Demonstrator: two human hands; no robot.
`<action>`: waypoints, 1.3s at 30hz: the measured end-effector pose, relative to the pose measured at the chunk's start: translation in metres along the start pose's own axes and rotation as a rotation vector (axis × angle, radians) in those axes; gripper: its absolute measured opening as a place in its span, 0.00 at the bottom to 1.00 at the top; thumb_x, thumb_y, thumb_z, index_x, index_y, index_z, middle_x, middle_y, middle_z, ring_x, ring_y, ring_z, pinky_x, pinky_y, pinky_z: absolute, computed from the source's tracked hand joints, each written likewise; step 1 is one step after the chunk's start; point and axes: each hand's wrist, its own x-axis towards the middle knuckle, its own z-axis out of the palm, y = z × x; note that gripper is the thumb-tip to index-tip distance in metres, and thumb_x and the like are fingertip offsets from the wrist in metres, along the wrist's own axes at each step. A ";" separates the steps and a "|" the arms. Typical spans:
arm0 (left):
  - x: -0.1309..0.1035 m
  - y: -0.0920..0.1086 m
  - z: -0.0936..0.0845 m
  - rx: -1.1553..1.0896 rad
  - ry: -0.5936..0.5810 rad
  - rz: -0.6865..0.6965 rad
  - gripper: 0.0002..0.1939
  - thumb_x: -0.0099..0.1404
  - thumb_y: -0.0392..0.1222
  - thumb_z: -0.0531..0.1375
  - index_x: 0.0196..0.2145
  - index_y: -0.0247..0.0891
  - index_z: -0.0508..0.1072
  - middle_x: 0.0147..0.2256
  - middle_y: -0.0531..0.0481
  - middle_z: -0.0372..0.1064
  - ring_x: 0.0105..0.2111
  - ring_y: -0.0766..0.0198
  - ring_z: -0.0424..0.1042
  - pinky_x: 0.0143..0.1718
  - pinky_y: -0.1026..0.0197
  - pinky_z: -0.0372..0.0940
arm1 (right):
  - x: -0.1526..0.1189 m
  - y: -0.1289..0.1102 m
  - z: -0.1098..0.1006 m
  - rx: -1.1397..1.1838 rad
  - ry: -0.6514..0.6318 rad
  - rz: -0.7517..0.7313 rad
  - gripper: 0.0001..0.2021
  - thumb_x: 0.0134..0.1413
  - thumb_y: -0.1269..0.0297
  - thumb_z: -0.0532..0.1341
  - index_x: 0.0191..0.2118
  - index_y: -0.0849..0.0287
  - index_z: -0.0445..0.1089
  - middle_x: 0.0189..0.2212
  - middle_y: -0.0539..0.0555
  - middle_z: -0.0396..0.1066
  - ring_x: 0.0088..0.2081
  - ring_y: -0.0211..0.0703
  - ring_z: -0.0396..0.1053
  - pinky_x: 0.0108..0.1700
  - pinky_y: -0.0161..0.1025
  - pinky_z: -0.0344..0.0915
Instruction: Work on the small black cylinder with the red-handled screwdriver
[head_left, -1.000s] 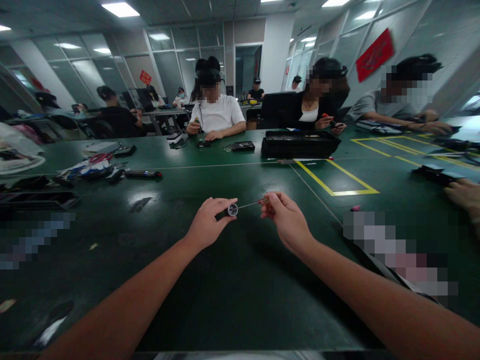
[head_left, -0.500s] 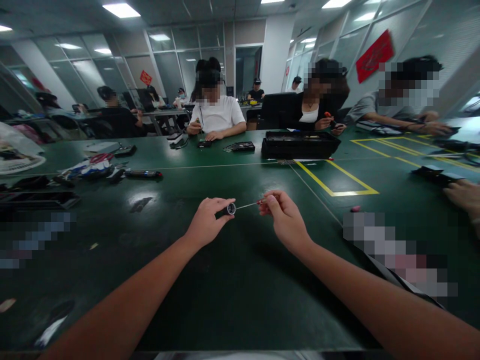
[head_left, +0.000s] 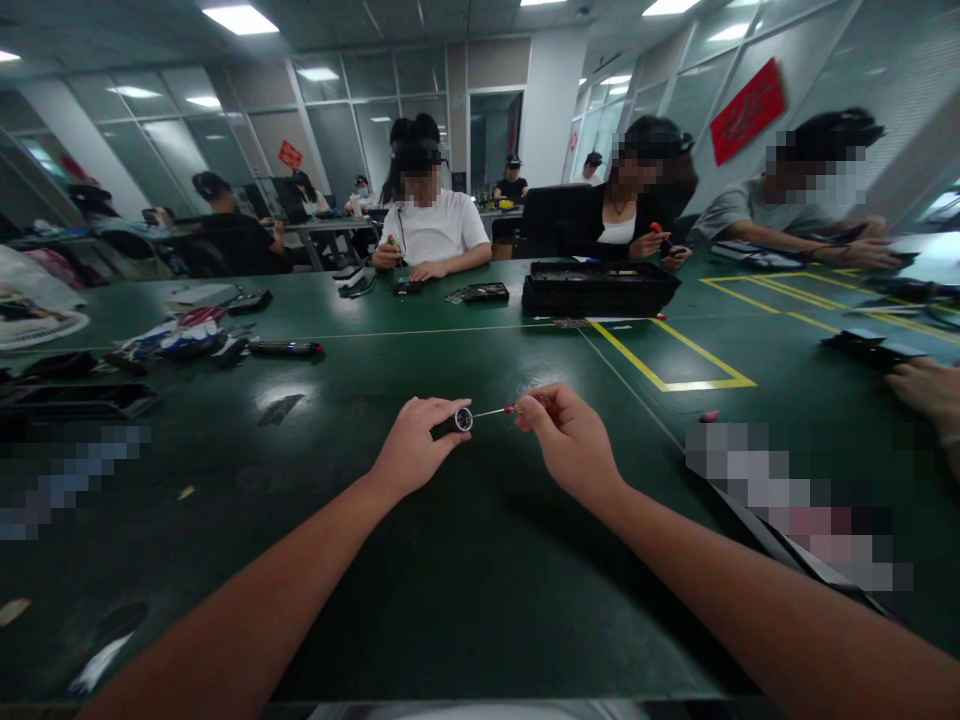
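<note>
Between thumb and fingers, my left hand (head_left: 415, 440) grips a small dark cylinder with a pale ring at its open end (head_left: 463, 420); that end faces right, and most of its body is hidden by the hand. My right hand (head_left: 571, 432) is closed on a thin screwdriver (head_left: 509, 409) with a reddish handle, mostly covered by the fingers. The metal shaft points left, its tip at the rim of the cylinder's open end; whether it touches cannot be made out. Both hands are above the green table (head_left: 450, 600).
A long black tray (head_left: 600, 290) stands across the table. Tools and a heap of small items (head_left: 184, 335) lie at the left, with another black tray (head_left: 75, 400) nearer. Yellow tape (head_left: 709, 385) marks the right side. A co-worker's hand (head_left: 926, 395) rests at the far right.
My right hand has shifted slightly and its fingers have rolled on the screwdriver, so more of the red handle end shows. My left hand and the cylinder are nearly unmoved.
</note>
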 end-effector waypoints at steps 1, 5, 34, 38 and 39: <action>0.000 0.000 0.000 0.000 -0.004 -0.003 0.22 0.66 0.41 0.65 0.57 0.48 0.72 0.52 0.48 0.73 0.52 0.52 0.69 0.61 0.39 0.55 | 0.000 -0.002 -0.001 -0.066 0.008 -0.004 0.14 0.62 0.49 0.60 0.34 0.54 0.70 0.26 0.50 0.73 0.27 0.41 0.69 0.30 0.40 0.63; 0.000 0.000 0.000 -0.001 -0.012 0.000 0.21 0.66 0.40 0.65 0.56 0.48 0.72 0.52 0.48 0.73 0.53 0.53 0.69 0.62 0.38 0.54 | 0.001 -0.003 -0.004 -0.213 0.032 -0.038 0.20 0.61 0.47 0.60 0.24 0.54 0.66 0.17 0.47 0.64 0.20 0.38 0.60 0.25 0.39 0.53; 0.003 -0.009 -0.008 0.040 -0.006 0.004 0.23 0.66 0.39 0.64 0.58 0.47 0.71 0.53 0.48 0.72 0.53 0.54 0.68 0.57 0.45 0.62 | 0.016 0.024 0.008 0.579 0.075 0.335 0.13 0.55 0.50 0.65 0.36 0.56 0.72 0.30 0.50 0.70 0.32 0.40 0.68 0.37 0.40 0.70; 0.002 -0.006 -0.006 0.029 -0.012 0.012 0.22 0.65 0.37 0.65 0.57 0.46 0.72 0.52 0.48 0.73 0.52 0.54 0.69 0.57 0.45 0.62 | 0.013 0.020 0.009 0.499 0.066 0.272 0.13 0.57 0.50 0.63 0.37 0.55 0.72 0.31 0.51 0.71 0.33 0.40 0.69 0.39 0.41 0.70; 0.002 -0.005 -0.005 0.021 -0.013 0.003 0.22 0.65 0.37 0.65 0.57 0.46 0.73 0.52 0.48 0.73 0.52 0.54 0.69 0.57 0.45 0.63 | 0.012 0.019 0.009 0.480 0.069 0.260 0.13 0.58 0.50 0.63 0.37 0.55 0.72 0.31 0.50 0.71 0.33 0.40 0.69 0.39 0.41 0.70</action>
